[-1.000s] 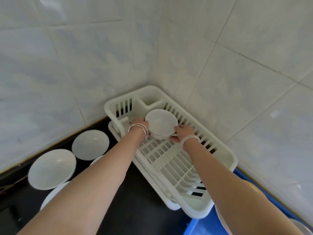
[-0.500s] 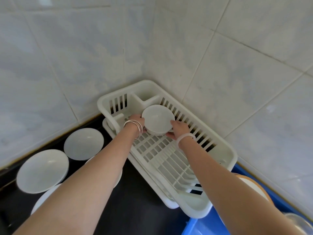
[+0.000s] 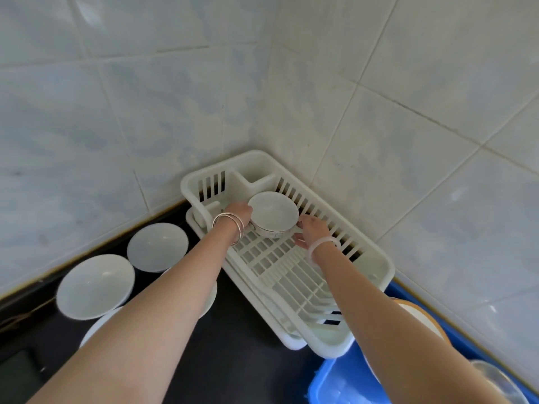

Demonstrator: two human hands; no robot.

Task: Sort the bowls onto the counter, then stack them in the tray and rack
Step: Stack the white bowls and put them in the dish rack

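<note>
**Rack.** The white dish rack (image 3: 376,269) stood in the corner of the tiled wall (image 3: 175,97). It sat on a white drip tray (image 3: 291,342) on the black counter (image 3: 239,368).

**Held bowl.** The white bowl (image 3: 272,212) was upright inside the rack at its far end, just in front of the rack's cutlery compartment (image 3: 256,176). It could not be determined whether the bowl's base rested on the rack's grid floor or hung just above it.

**Left hand.** The left hand (image 3: 239,212) was inside the rack at the bowl's left side. Its fingers were curled against the bowl's wall below the rim, holding it. Silver bangles (image 3: 230,225) sat on that wrist.

**Right hand.** The right hand (image 3: 312,228) was above the rack's grid floor at the bowl's near right side. Its thumb and fingers were closed narrowly on the bowl's lower edge. A pale bangle (image 3: 320,246) sat on that wrist.

**Left of the rack.** Two white bowls stood upright on the counter. The small counter bowl (image 3: 157,246) was near the rack, and the large counter bowl (image 3: 96,285) was just beyond it, farther from the rack. Two further white bowls (image 3: 99,325) (image 3: 210,298) were partly hidden under the left forearm.

**Near end of the rack.** A blue tray (image 3: 335,386) adjoined the rack there. It held an orange-rimmed bowl (image 3: 417,316), partly hidden by the right forearm, and a glassy bowl (image 3: 495,380) farther from the rack.
</note>
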